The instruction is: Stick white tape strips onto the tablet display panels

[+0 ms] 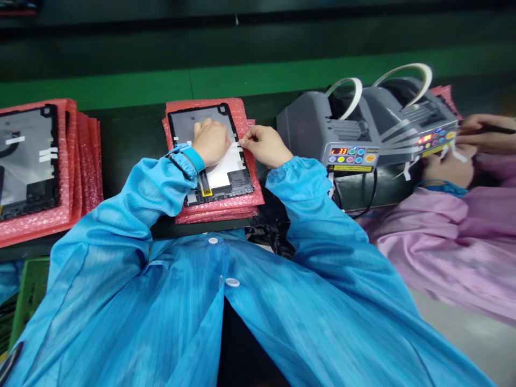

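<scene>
Green-edged workbench (250,80) spans far side. Blue smock sleeves (153,188) reach forward from near side. Co-worker in pink sleeve (451,236) at right, their hand (447,166) by twin grey tape dispensers (363,134). Second red bubble-wrap stack (80,156) with panel at left. Centre: red bubble-wrap stack (226,207), tablet back panel (226,177) lying flat on top. Left hand (209,141) rests knuckles-up on panel, fingers curled under; cannot tell if holding anything. Right hand (264,145) at panel's right edge, thumb and forefinger pinched together; what they grip too small to tell.

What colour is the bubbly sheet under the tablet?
The bubble wrap is pinkish red; the head view shows it.
</scene>
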Demonstrator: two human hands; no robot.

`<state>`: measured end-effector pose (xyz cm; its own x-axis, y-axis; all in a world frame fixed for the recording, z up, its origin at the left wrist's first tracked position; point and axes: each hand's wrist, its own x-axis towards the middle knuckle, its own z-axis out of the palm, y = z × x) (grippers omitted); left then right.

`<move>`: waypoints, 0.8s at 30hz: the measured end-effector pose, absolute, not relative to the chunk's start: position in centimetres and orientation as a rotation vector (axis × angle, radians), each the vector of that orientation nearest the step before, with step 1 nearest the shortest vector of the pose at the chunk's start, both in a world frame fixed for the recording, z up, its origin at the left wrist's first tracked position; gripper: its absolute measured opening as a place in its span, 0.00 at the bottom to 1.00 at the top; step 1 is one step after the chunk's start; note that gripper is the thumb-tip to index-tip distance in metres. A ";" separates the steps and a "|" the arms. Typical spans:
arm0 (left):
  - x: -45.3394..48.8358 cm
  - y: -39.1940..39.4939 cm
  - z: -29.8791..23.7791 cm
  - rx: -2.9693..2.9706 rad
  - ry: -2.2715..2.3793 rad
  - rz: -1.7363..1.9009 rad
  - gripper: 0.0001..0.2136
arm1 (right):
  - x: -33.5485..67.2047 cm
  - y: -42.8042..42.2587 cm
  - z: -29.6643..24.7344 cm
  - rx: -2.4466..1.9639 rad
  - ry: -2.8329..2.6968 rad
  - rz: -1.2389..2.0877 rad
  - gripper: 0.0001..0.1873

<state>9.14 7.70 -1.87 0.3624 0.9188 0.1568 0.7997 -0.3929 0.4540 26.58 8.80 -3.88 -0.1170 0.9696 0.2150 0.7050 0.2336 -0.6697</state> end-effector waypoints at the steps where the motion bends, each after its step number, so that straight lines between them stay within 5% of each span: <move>1: 9.2 7.8 -2.0 2.340 1.520 0.569 0.06 | 26.6 8.9 -3.9 -1.538 -1.881 0.553 0.18; 5: 8.9 8.3 -2.2 2.278 1.537 0.627 0.04 | 26.7 8.7 -4.1 -1.636 -1.743 0.619 0.17; 9: 8.2 8.6 -2.3 2.237 1.510 0.707 0.08 | 26.5 6.5 -4.2 -1.522 -1.735 0.420 0.04; 15: 8.6 7.9 -2.4 2.320 1.462 0.673 0.09 | 25.4 3.8 -5.6 -1.491 -1.980 0.207 0.13; 24: 0.3 5.7 -3.3 1.966 1.965 0.905 0.10 | 26.1 7.1 -4.9 -1.671 -1.616 0.373 0.05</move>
<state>0.30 5.66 -3.33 -0.0822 0.9605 0.2657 0.8263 -0.0834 0.5570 26.12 7.06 -4.92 0.1535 0.9433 0.2944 0.7190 0.0978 -0.6881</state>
